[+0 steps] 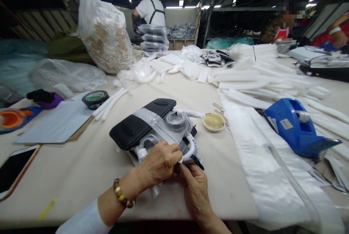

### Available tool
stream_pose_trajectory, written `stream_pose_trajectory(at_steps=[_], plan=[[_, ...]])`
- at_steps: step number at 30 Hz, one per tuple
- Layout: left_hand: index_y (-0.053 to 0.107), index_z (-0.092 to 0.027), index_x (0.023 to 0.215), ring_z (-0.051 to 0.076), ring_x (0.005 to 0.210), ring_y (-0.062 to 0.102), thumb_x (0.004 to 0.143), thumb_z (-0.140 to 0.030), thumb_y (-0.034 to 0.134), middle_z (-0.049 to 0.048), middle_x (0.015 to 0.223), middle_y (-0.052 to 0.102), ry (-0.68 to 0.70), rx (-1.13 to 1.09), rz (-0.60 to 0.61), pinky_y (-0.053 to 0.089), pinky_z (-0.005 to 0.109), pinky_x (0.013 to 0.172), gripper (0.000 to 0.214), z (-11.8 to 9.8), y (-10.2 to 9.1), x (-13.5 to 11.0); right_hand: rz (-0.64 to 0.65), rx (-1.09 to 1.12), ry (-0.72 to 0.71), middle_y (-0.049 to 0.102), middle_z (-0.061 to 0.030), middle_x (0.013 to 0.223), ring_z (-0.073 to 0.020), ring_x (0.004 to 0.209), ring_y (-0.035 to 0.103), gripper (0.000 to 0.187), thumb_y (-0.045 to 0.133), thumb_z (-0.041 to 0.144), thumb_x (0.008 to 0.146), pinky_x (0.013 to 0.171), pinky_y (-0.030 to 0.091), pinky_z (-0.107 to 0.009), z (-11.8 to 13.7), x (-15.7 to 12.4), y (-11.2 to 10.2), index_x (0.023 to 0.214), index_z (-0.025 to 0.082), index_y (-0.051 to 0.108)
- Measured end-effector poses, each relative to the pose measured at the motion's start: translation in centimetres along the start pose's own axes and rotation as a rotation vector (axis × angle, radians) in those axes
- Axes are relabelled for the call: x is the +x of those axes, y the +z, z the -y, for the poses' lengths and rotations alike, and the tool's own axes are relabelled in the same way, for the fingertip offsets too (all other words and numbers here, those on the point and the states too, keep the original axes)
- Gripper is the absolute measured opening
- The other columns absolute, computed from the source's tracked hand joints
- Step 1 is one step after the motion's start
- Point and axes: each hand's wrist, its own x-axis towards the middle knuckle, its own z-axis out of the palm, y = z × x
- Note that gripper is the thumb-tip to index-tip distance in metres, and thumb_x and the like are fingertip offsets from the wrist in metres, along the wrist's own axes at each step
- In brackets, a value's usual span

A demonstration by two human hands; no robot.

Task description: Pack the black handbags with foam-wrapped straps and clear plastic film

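A black padded case point(141, 121), banded with clear plastic film point(152, 120), lies tilted at the middle of the table. Bundled against it are a coiled grey cable point(176, 120) in plastic and a bent white foam tube point(191, 148). My left hand point(160, 163), above a beaded bracelet point(120, 194), has its fingers closed on the bundle's near edge, by the film and the tube's end. My right hand point(195, 188) pinches the bundle's underside just beside it. Both sets of fingertips are partly hidden, where they meet.
A blue tape dispenser point(291, 128) and flat plastic sleeves point(253, 165) lie right. A small round dish point(214, 122) sits behind the bundle. Left are black tape point(95, 98), grey sheets point(57, 123) and a phone point(16, 170). White foam strips point(245, 74) heap behind; people work beyond.
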Motion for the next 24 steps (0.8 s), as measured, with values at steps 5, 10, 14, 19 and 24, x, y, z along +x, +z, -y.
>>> stream_pose_trajectory(at_steps=[5,10,14,19,24], plan=[[0.053,-0.016,0.076,0.017,0.067,0.046,0.074,-0.007,0.05,0.0027,0.078,0.054,0.131,-0.026,-0.047,0.035,0.03,0.062,0.01,-0.1,-0.3,-0.6,-0.037,0.086,0.054,0.066,0.0008,0.067,-0.0102,0.057,0.057,0.023,0.076,0.034,0.067,0.056,0.047,-0.021,0.0,0.1,0.3,0.081,0.017,0.07],[0.052,-0.016,0.074,0.018,0.065,0.046,0.077,-0.01,0.049,0.0031,0.077,0.055,0.097,-0.03,-0.056,0.036,0.031,0.063,0.008,-0.5,-0.3,-0.6,-0.111,0.09,0.076,0.064,0.0018,0.061,-0.0086,0.053,0.054,0.025,0.079,0.033,0.061,0.052,0.045,-0.019,0.0,0.3,0.5,0.076,0.015,0.07],[0.051,-0.016,0.069,0.017,0.061,0.044,0.078,-0.009,0.051,0.0031,0.073,0.055,0.149,0.031,-0.144,0.036,0.031,0.059,0.012,-0.5,0.6,-0.5,-0.172,0.137,0.099,0.064,0.0019,0.06,-0.0081,0.052,0.054,0.029,0.082,0.034,0.055,0.05,0.046,-0.018,0.5,0.4,1.2,0.071,0.015,0.069],[0.05,-0.015,0.068,0.017,0.059,0.042,0.083,-0.014,0.05,0.0031,0.069,0.052,0.218,0.053,-0.345,0.034,0.031,0.056,0.015,-0.5,1.7,-0.9,-0.224,0.181,0.169,0.066,0.0001,0.069,-0.0077,0.052,0.055,0.033,0.084,0.032,0.05,0.044,0.044,-0.016,1.5,0.1,2.0,0.073,0.013,0.069],[0.048,-0.015,0.066,0.017,0.058,0.04,0.091,-0.016,0.035,0.0039,0.066,0.048,0.29,0.085,-0.455,0.032,0.032,0.055,0.029,-0.8,2.1,-1.3,-0.247,0.187,0.206,0.064,0.0003,0.061,-0.0089,0.046,0.054,0.034,0.085,0.034,0.047,0.04,0.044,-0.019,1.8,0.0,2.0,0.068,0.012,0.068]])
